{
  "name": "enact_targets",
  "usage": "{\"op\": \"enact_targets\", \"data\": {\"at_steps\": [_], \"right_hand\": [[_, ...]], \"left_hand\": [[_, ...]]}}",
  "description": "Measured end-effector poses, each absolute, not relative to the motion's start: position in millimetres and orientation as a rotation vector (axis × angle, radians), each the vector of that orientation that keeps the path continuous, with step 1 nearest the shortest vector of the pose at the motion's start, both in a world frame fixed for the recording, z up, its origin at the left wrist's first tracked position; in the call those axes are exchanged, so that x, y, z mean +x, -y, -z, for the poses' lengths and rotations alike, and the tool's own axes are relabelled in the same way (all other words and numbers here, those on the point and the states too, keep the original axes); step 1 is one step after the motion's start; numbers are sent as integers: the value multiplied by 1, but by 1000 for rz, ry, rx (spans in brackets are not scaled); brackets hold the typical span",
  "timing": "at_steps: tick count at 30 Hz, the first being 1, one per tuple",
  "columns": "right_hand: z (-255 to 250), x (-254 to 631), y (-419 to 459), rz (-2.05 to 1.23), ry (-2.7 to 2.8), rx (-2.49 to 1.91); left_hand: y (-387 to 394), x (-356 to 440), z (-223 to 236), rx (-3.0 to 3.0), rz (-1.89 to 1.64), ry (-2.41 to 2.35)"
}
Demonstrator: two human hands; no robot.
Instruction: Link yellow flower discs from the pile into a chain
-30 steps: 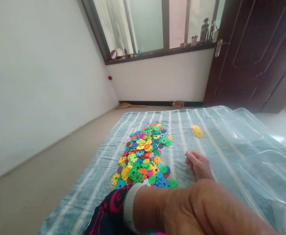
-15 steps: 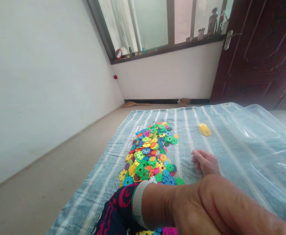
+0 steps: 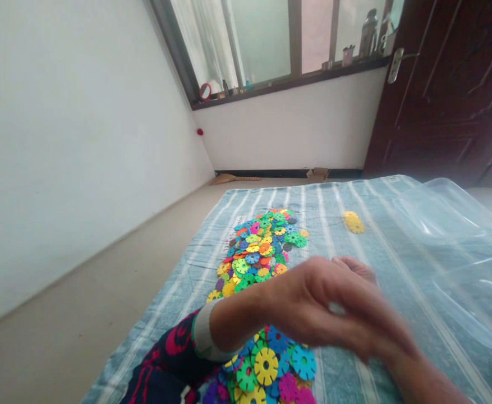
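Left hand (image 3: 313,297): blurred, partly covers right hand (image 3: 357,268); grip of both unclear. Coloured discs (image 3: 249,261): heaped on striped cloth (image 3: 389,252). Yellow discs (image 3: 356,226): overlapping, apart from the rest.

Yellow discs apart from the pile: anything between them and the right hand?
Nothing visible; only striped cloth shows between the yellow discs and the right hand. The left hand overlaps the right hand in view, partly hiding it.
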State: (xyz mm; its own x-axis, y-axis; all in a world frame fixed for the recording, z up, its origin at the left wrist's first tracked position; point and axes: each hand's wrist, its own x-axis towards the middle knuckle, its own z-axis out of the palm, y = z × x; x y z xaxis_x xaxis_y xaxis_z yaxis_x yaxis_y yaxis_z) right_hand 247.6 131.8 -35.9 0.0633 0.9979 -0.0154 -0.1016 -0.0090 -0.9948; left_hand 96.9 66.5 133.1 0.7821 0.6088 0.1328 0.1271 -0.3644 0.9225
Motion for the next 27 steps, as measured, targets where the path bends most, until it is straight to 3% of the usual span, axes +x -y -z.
{"op": "enact_targets", "data": {"at_steps": [5, 8, 11, 15, 20, 27], "right_hand": [[38, 246, -133, -1198, 1098, -1206], [38, 246, -132, -1187, 1102, -1219], [38, 247, -131, -1190, 1114, -1219], [40, 248, -132, -1195, 1136, -1224], [42, 247, -133, -1202, 1145, -1221], [44, 248, -133, -1216, 1151, -1203]], "left_hand": [[-60, 62, -166, 2040, -775, -637], [-75, 38, -157, 2317, -827, -936], [-114, 9, -121, 2515, -657, -1498], [-160, -31, -64, 2365, -64, -2169], [-172, -53, -23, 2234, 72, -2239], [-173, -55, -17, 2242, 52, -2138]]}}
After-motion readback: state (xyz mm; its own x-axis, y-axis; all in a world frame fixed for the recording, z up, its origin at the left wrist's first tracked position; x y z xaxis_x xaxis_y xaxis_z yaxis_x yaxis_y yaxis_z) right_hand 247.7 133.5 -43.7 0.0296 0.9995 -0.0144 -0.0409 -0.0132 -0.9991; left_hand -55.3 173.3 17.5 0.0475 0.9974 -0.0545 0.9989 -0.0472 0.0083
